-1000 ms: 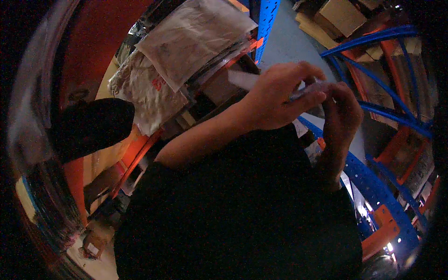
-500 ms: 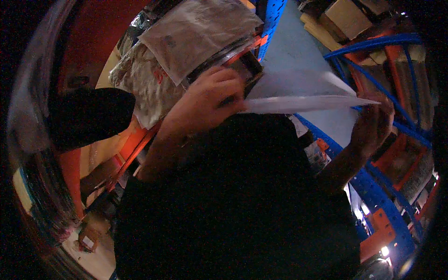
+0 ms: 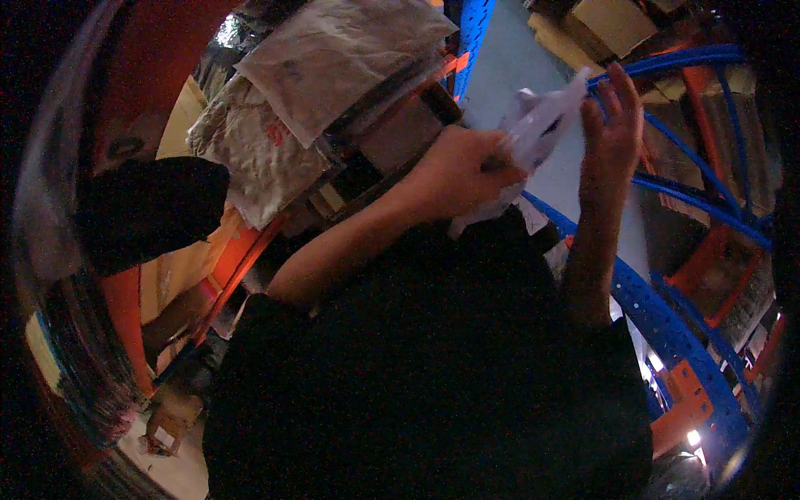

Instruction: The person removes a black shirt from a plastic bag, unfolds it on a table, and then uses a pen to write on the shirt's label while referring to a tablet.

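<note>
A crumpled, translucent plastic bag (image 3: 542, 129) is bunched up in front of me, right of centre. My left hand (image 3: 475, 171) is closed around its lower part, fingers curled into the film. Beside the bag's upper tip, my right hand (image 3: 615, 117) is raised with the fingers stretched upward and somewhat apart. Whether a fingertip touches the tip is hard to tell. Some of the film hangs below my left hand, against my dark shirt (image 3: 425, 350).
Flat plastic-wrapped packages (image 3: 350, 62) lie stacked on a shelf ahead to the left. Blue rack posts (image 3: 475, 42) and an orange beam (image 3: 242, 258) stand close by. Cardboard boxes (image 3: 612, 33) sit far right. A black object (image 3: 154, 212) is at the left.
The plastic was stretched flat between both hands; now it is gathered and crumpled at my left hand, which moved right. My right hand rose, moved inward, and its fingers opened.
</note>
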`<state>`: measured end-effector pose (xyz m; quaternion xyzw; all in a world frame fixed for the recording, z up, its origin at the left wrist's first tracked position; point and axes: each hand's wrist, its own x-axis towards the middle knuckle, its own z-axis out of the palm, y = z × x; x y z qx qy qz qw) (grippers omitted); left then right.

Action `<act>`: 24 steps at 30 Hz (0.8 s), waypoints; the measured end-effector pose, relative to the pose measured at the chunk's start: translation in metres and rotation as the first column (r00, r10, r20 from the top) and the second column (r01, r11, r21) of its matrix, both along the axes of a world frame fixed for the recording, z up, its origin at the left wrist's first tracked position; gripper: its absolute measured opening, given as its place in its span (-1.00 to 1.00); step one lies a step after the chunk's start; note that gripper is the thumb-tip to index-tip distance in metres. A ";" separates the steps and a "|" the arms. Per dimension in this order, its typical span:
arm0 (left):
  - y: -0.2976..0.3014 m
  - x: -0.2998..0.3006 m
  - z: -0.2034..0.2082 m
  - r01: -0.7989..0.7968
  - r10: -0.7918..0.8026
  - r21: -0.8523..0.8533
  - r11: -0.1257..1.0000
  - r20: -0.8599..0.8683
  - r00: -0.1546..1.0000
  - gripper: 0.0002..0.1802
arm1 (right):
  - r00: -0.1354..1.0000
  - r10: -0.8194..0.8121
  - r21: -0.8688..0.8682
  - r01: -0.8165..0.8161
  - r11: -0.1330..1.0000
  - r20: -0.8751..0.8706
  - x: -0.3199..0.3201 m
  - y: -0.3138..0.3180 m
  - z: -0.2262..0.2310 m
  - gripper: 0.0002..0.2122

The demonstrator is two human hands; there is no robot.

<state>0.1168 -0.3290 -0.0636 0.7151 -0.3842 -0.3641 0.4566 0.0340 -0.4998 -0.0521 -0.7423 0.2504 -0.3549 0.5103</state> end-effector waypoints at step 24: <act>0.020 0.020 0.021 -0.064 0.149 -0.144 0.988 0.727 0.671 -0.70 | 0.936 0.321 0.532 -0.198 0.823 -0.147 -0.040 0.014 0.005 -0.65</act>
